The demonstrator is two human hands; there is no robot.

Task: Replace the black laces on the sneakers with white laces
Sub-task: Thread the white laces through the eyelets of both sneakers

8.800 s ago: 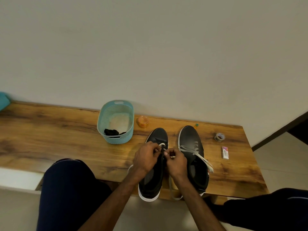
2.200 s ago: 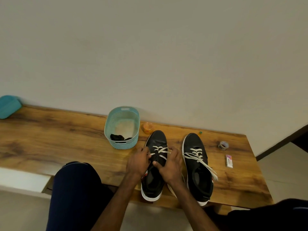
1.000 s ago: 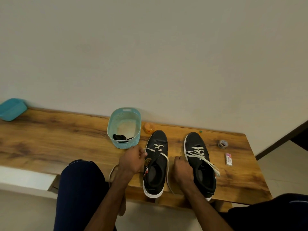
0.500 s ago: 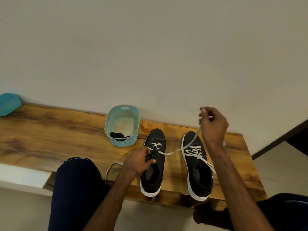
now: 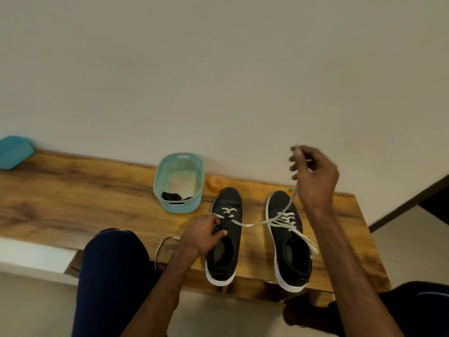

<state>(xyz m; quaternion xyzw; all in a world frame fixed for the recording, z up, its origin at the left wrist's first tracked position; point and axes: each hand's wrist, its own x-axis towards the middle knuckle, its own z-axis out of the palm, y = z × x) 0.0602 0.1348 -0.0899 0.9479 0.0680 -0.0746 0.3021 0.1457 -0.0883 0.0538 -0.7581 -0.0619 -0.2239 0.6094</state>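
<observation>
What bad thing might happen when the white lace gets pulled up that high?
The right hand pulls the white lace across the other shoe, so it might snag that shoe's loose laces. Pulling too far might leave the loose end hanging off the bench too short. The half-laced shoe overhangs the edge; if the left hand slips, it may tip.

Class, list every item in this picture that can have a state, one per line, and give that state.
left sneaker: partly laced in white, upper eyelets empty
right sneaker: laced in white, ends loose
white lace: pulled taut from left sneaker up to right hand
basket: open, black laces inside
left hand: grips left sneaker at its eyelets
right hand: raised, pinches white lace end
</observation>
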